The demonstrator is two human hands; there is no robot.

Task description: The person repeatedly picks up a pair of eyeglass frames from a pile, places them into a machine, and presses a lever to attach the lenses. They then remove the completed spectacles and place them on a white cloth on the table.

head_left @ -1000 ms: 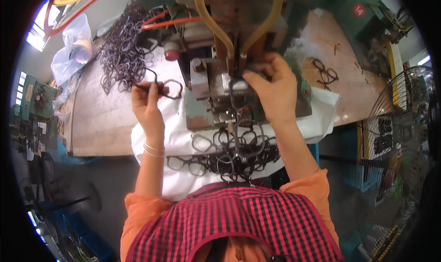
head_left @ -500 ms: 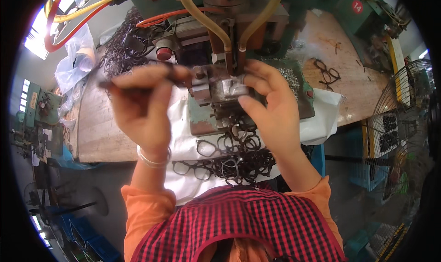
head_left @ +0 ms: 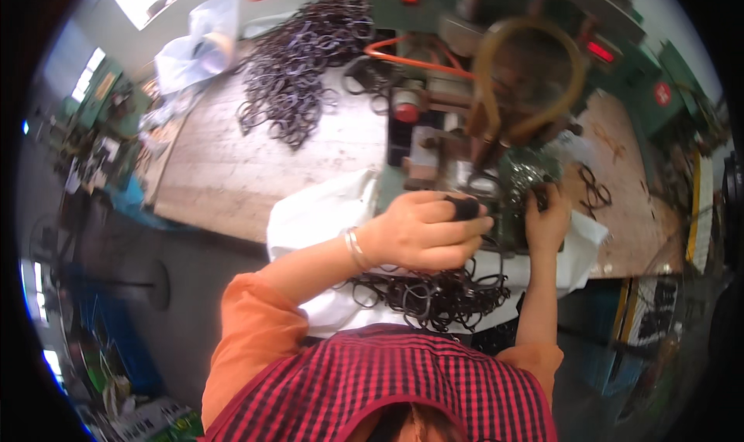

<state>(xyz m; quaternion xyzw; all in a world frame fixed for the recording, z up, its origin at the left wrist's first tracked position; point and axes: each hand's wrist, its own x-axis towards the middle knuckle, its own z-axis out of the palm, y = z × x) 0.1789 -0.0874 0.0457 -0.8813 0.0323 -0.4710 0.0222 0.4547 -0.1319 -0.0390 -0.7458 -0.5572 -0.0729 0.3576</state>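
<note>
My left hand, with a bracelet at its wrist, is closed in front of the machine's metal clamping block. A black patch shows at its fingers; I cannot make out whether it is a finger cover or something held. To the right, my right hand has curled fingers around something dark and small, beside metal shavings on the green machine base. Below my left hand, dark spectacle frames lie heaped on a white sheet. Blurring hides finer detail.
A big heap of dark frames covers the far left of the wooden table. A red button and a looped yellowish hose belong to the machine. Right of it lies another spectacle frame. A plastic bag stands at the back left.
The view has shifted left. My left hand has moved from left of the clamp to in front of it. My right hand has left the clamp for the shavings at its right.
</note>
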